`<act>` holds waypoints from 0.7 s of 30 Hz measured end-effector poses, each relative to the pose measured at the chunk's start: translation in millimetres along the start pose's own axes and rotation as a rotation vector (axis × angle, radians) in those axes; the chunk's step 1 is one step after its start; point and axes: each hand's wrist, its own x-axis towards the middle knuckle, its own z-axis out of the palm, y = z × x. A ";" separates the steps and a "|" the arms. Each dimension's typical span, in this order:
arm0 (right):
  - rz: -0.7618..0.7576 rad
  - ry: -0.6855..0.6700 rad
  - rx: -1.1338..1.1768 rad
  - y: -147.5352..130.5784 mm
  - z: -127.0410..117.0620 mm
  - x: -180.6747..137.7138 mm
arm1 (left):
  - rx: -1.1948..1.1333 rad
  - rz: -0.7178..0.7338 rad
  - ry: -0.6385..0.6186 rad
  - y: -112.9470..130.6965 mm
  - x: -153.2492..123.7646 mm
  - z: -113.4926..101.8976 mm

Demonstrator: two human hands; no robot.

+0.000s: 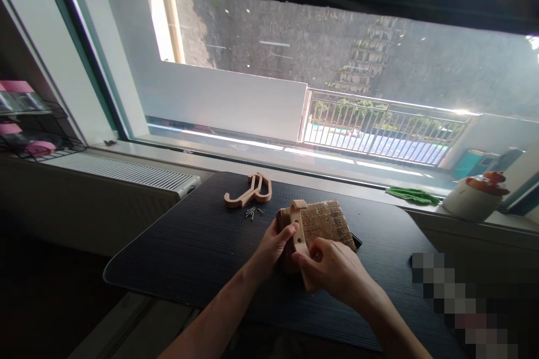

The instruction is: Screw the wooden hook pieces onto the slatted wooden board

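A pale beige hook (pixel 298 231) with screw holes in its flat back lies against the side of a brown block (pixel 322 224) whose top looks like printed cardboard or woven sheet. My left hand (pixel 273 247) is closed around the block's left side, its thumb pressing the hook near the upper hole. With thumb and fingers pinched, my right hand (pixel 334 266) grips the hook's lower end; its fingertips are partly hidden. Beyond them, similar beige hooks (pixel 248 195) lie together on the dark table. Several small screws (pixel 251 212) are scattered just in front of those hooks.
The dark wood-grain table (pixel 177 241) has rounded corners and stands against a windowsill. A black object (pixel 357 240) shows behind the block. On the sill are a green cloth (pixel 412 195) and a white pot (pixel 474 199). A radiator (pixel 126 171) and a wire rack (pixel 54 123) with pink-lidded jars are left.
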 end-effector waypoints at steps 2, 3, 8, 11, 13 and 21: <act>0.011 0.007 -0.138 -1.5 3.7 -0.5 | -0.028 0.015 -0.022 0.2 -1.0 0.5; 0.008 0.017 -0.166 -1.0 4.9 0.3 | -0.043 0.016 -0.033 0.2 -1.6 0.5; 0.015 0.101 -0.051 10.1 -6.3 5.3 | -0.157 -0.044 -0.018 1.8 0.3 -3.7; 0.064 0.078 0.213 18.7 -26.4 2.4 | -0.287 -0.095 0.051 6.0 5.9 -9.6; 0.087 0.111 0.453 23.4 -41.3 -2.6 | -0.387 -0.137 0.057 11.1 7.8 -14.3; 0.218 0.214 0.942 28.3 -52.4 -20.1 | -0.593 -0.063 -0.154 28.4 -14.0 -21.9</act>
